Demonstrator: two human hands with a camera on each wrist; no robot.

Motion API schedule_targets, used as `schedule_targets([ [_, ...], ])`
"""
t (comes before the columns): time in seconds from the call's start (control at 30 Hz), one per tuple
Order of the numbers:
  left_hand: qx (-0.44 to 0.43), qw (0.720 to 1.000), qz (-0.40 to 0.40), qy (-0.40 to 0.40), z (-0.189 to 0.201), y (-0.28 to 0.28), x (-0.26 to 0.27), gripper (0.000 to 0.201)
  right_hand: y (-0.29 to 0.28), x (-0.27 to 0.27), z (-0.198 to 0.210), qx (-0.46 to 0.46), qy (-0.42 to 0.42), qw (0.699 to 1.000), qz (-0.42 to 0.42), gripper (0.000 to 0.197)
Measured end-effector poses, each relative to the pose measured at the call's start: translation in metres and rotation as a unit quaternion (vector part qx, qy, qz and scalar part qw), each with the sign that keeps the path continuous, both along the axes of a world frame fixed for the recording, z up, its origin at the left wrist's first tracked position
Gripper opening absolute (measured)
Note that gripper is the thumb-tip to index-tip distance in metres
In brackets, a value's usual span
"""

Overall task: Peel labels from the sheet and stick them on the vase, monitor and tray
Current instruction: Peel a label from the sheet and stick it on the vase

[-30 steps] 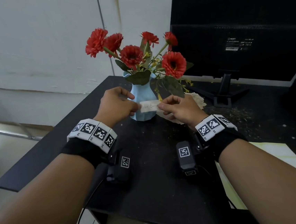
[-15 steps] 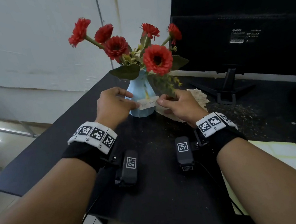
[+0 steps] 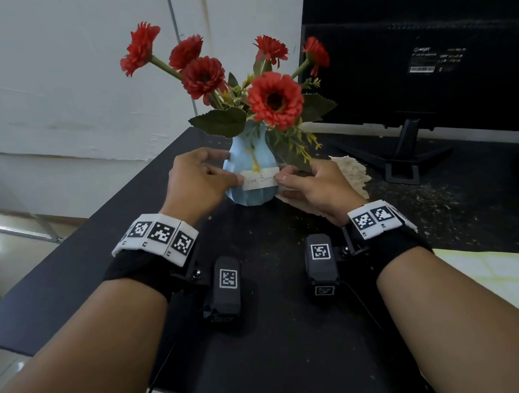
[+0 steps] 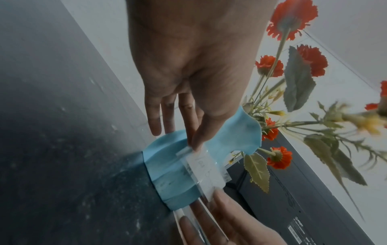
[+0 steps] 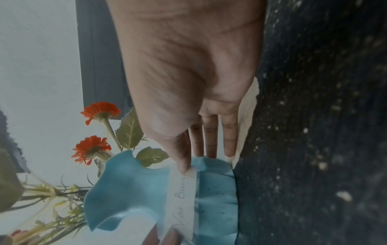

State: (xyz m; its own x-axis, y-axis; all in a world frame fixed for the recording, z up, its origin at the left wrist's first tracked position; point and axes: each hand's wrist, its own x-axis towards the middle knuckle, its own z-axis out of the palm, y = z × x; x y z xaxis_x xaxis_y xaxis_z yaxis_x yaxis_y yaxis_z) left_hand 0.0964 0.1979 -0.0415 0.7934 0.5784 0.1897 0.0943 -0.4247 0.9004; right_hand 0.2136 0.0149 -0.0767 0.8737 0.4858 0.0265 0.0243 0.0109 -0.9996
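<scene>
Bare forearms wear black wristbands (image 3: 138, 268) with white coded marker blocks (image 3: 157, 234).

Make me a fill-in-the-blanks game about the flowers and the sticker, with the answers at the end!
1. The flowers in the vase are ____.
2. The vase is light ____.
3. The label is held against the ____ by both thumbs.
4. The monitor stands on the person's ____ side of the vase.

Answers: red, blue, vase, right

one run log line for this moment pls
step: label on vase | left hand: pinches label's left end | right hand: pinches right end | label: against blue vase front | monitor: behind, untouched
</scene>
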Motion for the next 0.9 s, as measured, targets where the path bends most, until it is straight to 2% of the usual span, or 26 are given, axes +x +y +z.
schedule_targets([
  [0.2,-0.018,1.000,-0.017,-0.005,-0.002,0.004,-0.002,0.034,0.001,-0.003,-0.008,0.016,-0.024,1.000,-0.010,0.011],
  [0.33,-0.031,0.999,-0.033,-0.007,-0.004,0.002,-0.004,0.041,-0.001,0.000,-0.011,0.022,-0.031,0.999,-0.020,0.008],
  [0.8,-0.038,0.998,-0.043,-0.023,-0.007,-0.001,-0.008,0.046,0.001,-0.004,-0.011,0.041,-0.026,0.998,-0.036,0.005],
  [0.9,-0.034,0.998,-0.040,-0.023,-0.006,-0.003,-0.009,0.044,0.001,-0.003,-0.013,0.034,-0.027,0.998,-0.042,0.011],
])
